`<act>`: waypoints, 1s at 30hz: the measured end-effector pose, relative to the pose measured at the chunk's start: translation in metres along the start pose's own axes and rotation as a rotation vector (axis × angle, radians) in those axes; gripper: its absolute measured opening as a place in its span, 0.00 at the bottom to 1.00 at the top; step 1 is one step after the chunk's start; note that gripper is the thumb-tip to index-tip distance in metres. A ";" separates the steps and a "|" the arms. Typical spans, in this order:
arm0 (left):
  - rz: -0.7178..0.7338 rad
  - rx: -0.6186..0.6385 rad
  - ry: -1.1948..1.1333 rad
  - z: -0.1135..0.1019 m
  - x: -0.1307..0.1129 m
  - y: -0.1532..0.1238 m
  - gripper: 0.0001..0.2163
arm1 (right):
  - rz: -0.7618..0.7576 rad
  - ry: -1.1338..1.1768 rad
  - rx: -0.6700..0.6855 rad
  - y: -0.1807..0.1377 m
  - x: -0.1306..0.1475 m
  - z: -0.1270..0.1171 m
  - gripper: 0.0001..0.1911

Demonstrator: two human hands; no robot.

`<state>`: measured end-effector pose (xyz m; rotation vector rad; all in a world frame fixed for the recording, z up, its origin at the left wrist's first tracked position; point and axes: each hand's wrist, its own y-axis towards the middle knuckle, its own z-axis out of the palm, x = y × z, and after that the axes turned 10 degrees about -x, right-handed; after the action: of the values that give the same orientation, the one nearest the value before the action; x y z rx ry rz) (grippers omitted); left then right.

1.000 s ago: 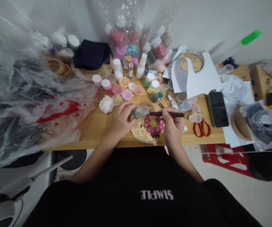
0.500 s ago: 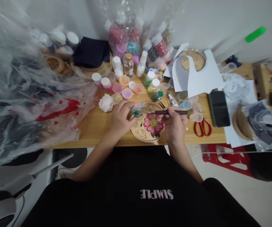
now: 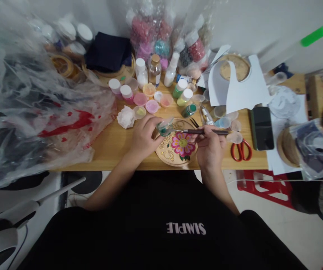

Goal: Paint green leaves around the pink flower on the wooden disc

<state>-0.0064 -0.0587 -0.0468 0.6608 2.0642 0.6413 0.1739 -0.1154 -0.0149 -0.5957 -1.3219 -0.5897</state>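
My left hand [image 3: 146, 137] pinches a small clear plastic cup [image 3: 164, 126] with green stuff in it, tilted toward the right. My right hand [image 3: 211, 148] grips a dark-handled spatula [image 3: 196, 131] like a pen. Its metal tip reaches into the cup; the very end is hard to make out. Below both hands lies a round wooden board [image 3: 175, 164] with raised gold outlines. A pink and yellow flower [image 3: 183, 144] with green leaves is coloured on its right part. Just behind the board stands an uncapped jar of green material [image 3: 189, 110].
Left of centre are a crumpled tissue [image 3: 126, 116] and several colour cups. Tweezers [image 3: 194, 122], red scissors [image 3: 241, 150] and a black phone [image 3: 262, 128] lie to the right. Plastic bags [image 3: 51, 123] cover the left side; bottles [image 3: 155, 70] stand behind.
The camera view has shifted slightly. My right hand and the spatula have moved a little to the right. Both hands keep their holds, with the tip still at the cup.
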 end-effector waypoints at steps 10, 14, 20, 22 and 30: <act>-0.121 0.102 0.023 -0.002 -0.005 0.004 0.16 | 0.031 0.011 -0.085 -0.009 0.010 -0.025 0.04; -0.120 0.105 0.024 0.000 -0.003 0.002 0.17 | -0.012 -0.070 -0.121 -0.015 0.005 -0.033 0.05; -0.089 0.086 0.036 0.001 -0.001 0.001 0.16 | -0.057 -0.148 -0.119 -0.021 0.001 -0.035 0.04; -0.073 0.069 0.025 0.001 -0.001 0.001 0.16 | -0.059 -0.157 -0.112 -0.022 0.001 -0.035 0.04; -0.072 0.086 0.026 -0.001 -0.002 0.002 0.15 | -0.057 -0.174 -0.134 -0.021 -0.001 -0.036 0.05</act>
<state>-0.0055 -0.0585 -0.0443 0.6261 2.1392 0.5253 0.1841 -0.1553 -0.0198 -0.7344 -1.4746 -0.6888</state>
